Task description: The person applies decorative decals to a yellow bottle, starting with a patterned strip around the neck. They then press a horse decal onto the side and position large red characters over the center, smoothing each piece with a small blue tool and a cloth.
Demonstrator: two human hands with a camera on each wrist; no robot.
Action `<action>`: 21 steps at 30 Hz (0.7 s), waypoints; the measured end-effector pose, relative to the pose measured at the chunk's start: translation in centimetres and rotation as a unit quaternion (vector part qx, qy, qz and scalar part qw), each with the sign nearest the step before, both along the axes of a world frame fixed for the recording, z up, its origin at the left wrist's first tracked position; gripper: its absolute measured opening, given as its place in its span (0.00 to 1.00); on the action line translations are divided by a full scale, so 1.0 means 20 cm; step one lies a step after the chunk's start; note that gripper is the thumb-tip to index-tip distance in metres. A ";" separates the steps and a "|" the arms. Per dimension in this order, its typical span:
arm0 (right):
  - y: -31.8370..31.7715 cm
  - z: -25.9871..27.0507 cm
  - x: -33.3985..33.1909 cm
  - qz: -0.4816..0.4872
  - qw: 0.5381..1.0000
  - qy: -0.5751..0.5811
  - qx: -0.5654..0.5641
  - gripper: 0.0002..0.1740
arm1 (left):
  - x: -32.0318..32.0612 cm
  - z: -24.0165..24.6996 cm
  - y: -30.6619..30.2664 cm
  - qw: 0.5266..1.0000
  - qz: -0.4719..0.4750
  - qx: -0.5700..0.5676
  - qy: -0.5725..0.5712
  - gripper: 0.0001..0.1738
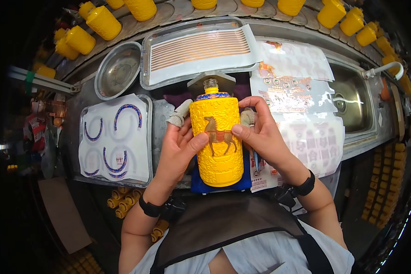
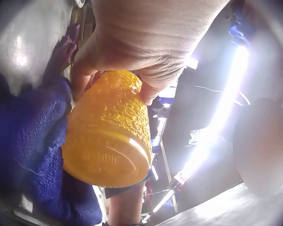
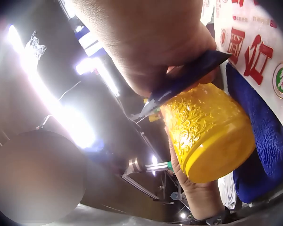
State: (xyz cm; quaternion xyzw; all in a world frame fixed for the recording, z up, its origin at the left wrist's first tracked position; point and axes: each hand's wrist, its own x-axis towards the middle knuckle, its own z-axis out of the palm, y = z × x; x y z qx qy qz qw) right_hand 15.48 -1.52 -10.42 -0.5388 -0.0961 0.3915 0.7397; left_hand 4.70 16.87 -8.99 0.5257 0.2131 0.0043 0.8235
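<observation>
A yellow embossed bottle [image 1: 205, 166] with a clear glass neck is tilted over a blue towel [image 1: 201, 182]. On its front is a brown horse decal [image 1: 220, 137] with a red saddle, and a blue patterned band [image 1: 212, 96] rings the shoulder. My left hand [image 1: 180, 144] grips the bottle's left side, thumb beside the horse's chest. From the other side my right hand [image 1: 267, 139] holds it too, its thumb at the horse's rump. A flat dark-blue blade-like piece [image 3: 191, 77] lies across the right hand's fingers. Pale wraps [image 1: 180, 113] cover some fingertips.
Left, a tray [image 1: 150, 137] bears a sheet of blue arc decals. Behind stand a metal bowl [image 1: 118, 71] and a tray of striped decals [image 1: 146, 82]. Decal sheets [image 1: 301, 137] lie right, before a sink [image 1: 351, 105]. Yellow bottles [image 1: 104, 23] line the conveyor at the back.
</observation>
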 end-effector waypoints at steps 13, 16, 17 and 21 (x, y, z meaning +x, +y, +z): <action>0.01 -0.05 0.00 -0.003 0.999 -0.044 -0.012 0.29 | -0.01 -0.01 0.00 1.000 0.004 0.029 0.002 0.44; 0.01 0.00 0.00 -0.003 1.000 -0.005 -0.007 0.30 | 0.00 0.01 0.00 1.000 0.000 -0.009 0.003 0.48; 0.01 0.02 0.00 -0.004 1.000 0.015 -0.001 0.30 | 0.00 0.01 0.01 1.000 -0.002 -0.008 0.003 0.48; 0.02 0.03 -0.02 0.001 1.000 -0.012 0.005 0.31 | 0.00 0.00 0.01 1.000 -0.004 -0.005 0.003 0.48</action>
